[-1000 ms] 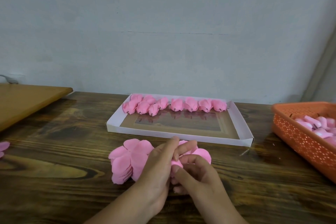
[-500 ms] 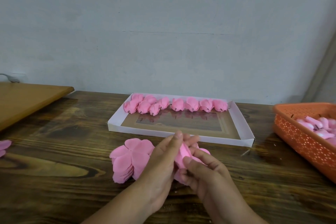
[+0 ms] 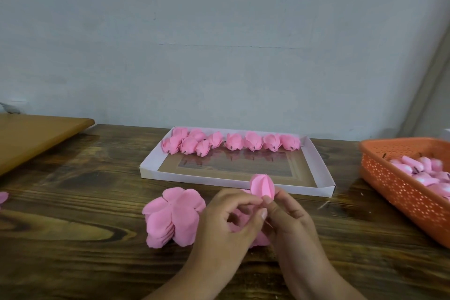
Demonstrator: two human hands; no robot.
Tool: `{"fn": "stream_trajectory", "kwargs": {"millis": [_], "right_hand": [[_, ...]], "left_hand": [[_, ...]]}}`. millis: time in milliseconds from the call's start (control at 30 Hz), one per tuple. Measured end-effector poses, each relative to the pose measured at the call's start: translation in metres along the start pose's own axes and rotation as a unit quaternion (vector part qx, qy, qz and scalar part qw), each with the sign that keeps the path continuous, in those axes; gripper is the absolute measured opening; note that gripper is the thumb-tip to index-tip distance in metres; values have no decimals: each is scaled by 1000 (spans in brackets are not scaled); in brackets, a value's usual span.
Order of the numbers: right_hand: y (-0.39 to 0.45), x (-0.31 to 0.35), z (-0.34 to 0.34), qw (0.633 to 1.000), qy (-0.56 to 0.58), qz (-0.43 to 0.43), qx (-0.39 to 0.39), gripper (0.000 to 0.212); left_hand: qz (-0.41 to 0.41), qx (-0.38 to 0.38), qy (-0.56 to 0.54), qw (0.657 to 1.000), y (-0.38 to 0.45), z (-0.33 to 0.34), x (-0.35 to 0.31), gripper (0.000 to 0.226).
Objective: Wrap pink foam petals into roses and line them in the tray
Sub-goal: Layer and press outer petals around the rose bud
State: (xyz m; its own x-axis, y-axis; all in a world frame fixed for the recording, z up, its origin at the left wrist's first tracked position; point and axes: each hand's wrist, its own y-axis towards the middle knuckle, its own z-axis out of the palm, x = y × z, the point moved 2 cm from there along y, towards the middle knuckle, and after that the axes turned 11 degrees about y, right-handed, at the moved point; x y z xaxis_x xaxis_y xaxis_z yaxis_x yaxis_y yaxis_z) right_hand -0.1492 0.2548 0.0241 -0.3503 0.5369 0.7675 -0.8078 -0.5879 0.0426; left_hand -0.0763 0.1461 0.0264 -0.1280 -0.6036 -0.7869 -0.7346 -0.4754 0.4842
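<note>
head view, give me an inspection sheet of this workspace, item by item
surface: dark wooden table; a lighter wooden board at far left.
job's things: white tray with finished roses lined along its far edge; a stack of flat pink petals near the hands; one half-wrapped rose in the fingers.
clutter: orange basket at right holding pink pieces; a stray pink petal at the left edge.
grippers: left hand and right hand both pinch the rose's base.
cables: nothing seen.
surroundings: plain grey wall behind the table.
</note>
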Motion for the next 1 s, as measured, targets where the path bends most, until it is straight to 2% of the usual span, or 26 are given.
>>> {"fn": "stream_trajectory", "kwargs": {"millis": [100, 200, 300, 433, 567, 633, 767, 867, 933, 1000], "right_hand": [[-2, -3, 2, 999, -24, -39, 0, 20], [-2, -4, 3, 989, -98, -107, -9, 21], [-5, -3, 5, 964, -189, -189, 7, 27], [-6, -10, 3, 926, -282, -251, -17, 12], [-9, -14, 1, 898, -305, -315, -48, 17], [-10, -14, 1, 882, -323, -341, -49, 20], [-11, -13, 3, 874, -324, -359, -36, 29], [-9, -14, 1, 877, -329, -351, -26, 44], [-8, -15, -1, 881, -332, -337, -24, 46], [-8, -15, -1, 883, -337, -328, -22, 42]], "left_hand": [[-32, -4, -20, 999, 1, -1, 3, 18], [-75, 13, -75, 994, 2, 0, 6, 19], [-106, 23, -128, 986, 1, 2, 5, 22], [-115, 12, -189, 975, 2, -1, 0, 32], [-132, 21, -236, 963, 3, 0, -2, 46], [-135, 19, -244, 960, 3, 0, -2, 45], [-149, 14, -259, 954, 4, 0, 1, 24], [-157, 18, -277, 948, 5, -1, 1, 34], [-162, 13, -274, 948, 6, -3, 0, 41], [-169, 8, -271, 948, 8, -4, 1, 32]]}}
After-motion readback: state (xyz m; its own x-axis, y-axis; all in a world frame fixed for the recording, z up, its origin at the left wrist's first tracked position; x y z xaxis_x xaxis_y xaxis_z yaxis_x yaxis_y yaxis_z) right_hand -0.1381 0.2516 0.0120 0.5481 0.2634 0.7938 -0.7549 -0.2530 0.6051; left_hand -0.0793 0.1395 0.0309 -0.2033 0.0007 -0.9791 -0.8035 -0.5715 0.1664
